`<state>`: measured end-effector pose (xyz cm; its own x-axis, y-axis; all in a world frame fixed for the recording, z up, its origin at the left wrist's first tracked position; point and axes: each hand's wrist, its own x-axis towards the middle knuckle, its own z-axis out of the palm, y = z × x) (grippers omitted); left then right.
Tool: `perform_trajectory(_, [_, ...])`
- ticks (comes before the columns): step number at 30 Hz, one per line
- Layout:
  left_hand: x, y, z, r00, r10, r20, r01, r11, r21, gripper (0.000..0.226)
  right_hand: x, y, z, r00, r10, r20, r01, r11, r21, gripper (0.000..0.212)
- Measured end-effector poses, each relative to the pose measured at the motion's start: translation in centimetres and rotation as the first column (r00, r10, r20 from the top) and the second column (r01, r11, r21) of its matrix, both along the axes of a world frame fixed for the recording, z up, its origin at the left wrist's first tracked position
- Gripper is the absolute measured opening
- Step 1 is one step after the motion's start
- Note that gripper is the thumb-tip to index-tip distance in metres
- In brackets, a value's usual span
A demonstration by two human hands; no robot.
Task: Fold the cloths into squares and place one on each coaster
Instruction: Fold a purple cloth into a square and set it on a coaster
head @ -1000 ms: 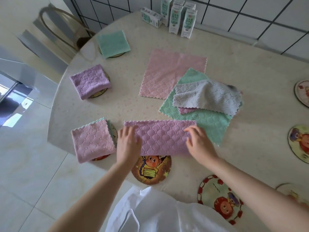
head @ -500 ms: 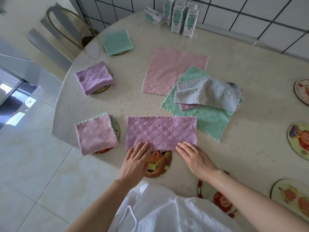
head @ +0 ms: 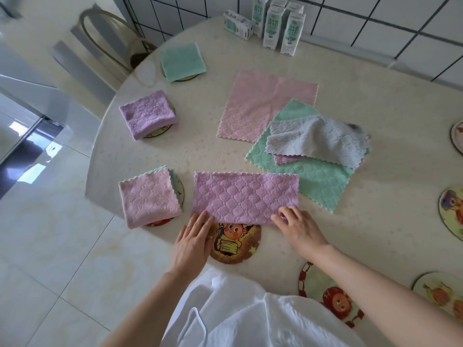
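Note:
A purple cloth [head: 246, 196], folded to a long rectangle, lies on the table in front of me. Its near edge overlaps a cartoon coaster [head: 235, 245]. My left hand [head: 191, 240] lies flat with its fingertips at the cloth's near-left corner. My right hand [head: 299, 227] has its fingers curled on the near-right corner. Three folded squares sit on coasters to the left: pink [head: 147, 196], purple [head: 147, 113] and green [head: 183, 61]. Unfolded pink [head: 265, 106], green [head: 315, 179] and grey [head: 318, 141] cloths lie behind.
Bare coasters lie along the near and right rim: a red-rimmed one [head: 313, 284], one beside it [head: 441, 291], and two at the right edge [head: 451, 209], [head: 458, 139]. Milk cartons [head: 273, 23] stand by the tiled wall. A chair [head: 105, 43] stands at the far left.
Both hands slid from the cloth's far edge back to its near edge. The left fingers closed together at the near-left corner, and the right fingers curled onto the near-right corner.

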<state>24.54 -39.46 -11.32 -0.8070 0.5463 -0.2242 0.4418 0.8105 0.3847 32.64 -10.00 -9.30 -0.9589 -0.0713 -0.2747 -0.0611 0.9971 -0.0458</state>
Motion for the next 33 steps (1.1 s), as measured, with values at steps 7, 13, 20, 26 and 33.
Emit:
perform_trajectory(7, [-0.5,0.1,-0.3,0.999,-0.026,-0.020,0.027,0.999,0.042,0.052,-0.6,0.2,0.0,0.995,-0.024,-0.102,0.025,1.000,0.001,0.047])
perform_trajectory(13, [-1.5,0.4,0.0,0.997,-0.064,-0.033,0.065,0.997,0.041,0.054,0.0,1.6,0.8,0.975,-0.007,-0.220,-0.011,0.997,-0.078,0.029])
perform_trajectory(20, [-2.5,1.1,0.1,0.989,-0.102,-0.108,0.097,0.994,-0.045,0.054,3.2,-0.1,2.1,0.960,0.034,-0.278,-0.097,0.971,-0.218,0.025])
perform_trajectory(26, [1.0,5.0,1.6,0.949,-0.292,-0.119,0.292,0.956,-0.019,0.071,5.2,-3.8,2.8,0.964,-0.047,-0.261,-0.076,0.894,-0.441,0.032])
perform_trajectory(33, [6.2,6.8,0.6,0.958,-0.268,-0.101,0.279,0.952,0.128,0.056,6.7,-5.8,4.6,0.984,-0.063,-0.165,-0.063,0.749,-0.660,0.026])
